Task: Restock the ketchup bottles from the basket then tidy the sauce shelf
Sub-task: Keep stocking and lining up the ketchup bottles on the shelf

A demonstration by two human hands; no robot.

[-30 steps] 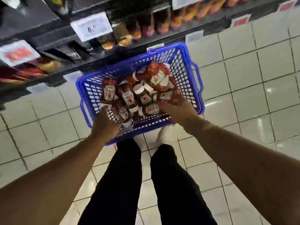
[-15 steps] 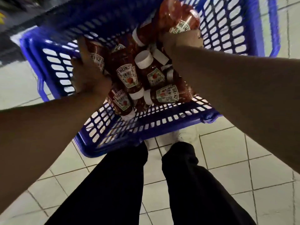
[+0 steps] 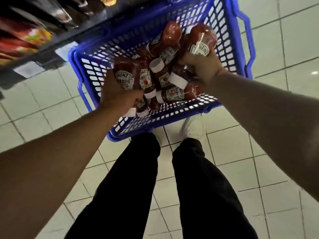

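A blue plastic basket is set on the tiled floor directly in front of the person's feet and just beside the foot of the sauce shelf, presumably so that stock can be lifted out and carried only a short way. The Heinz ketchup bottles are heaped loosely inside it, lying on their sides at mixed angles with white caps pointing various ways, which suggests they were tipped in rather than packed. Two are being taken at once: one bottle is gripped by the left hand, whose fingers are curled round its lower body below the label, and another bottle is gripped by the right hand, with the fingers wrapped round the neck end so that the red body stands up above the knuckles. Whether a cap is covered by either palm cannot be told. A bottle per hand appears to be chosen to halve the trips to the shelf. The restocking is judged to be at an early stage, since many bottles are left in the basket. Blurred packets and dark bottles are seen on the shelf, but no gap for the ketchup can be made out. A white shoe is visible under the near basket wall.
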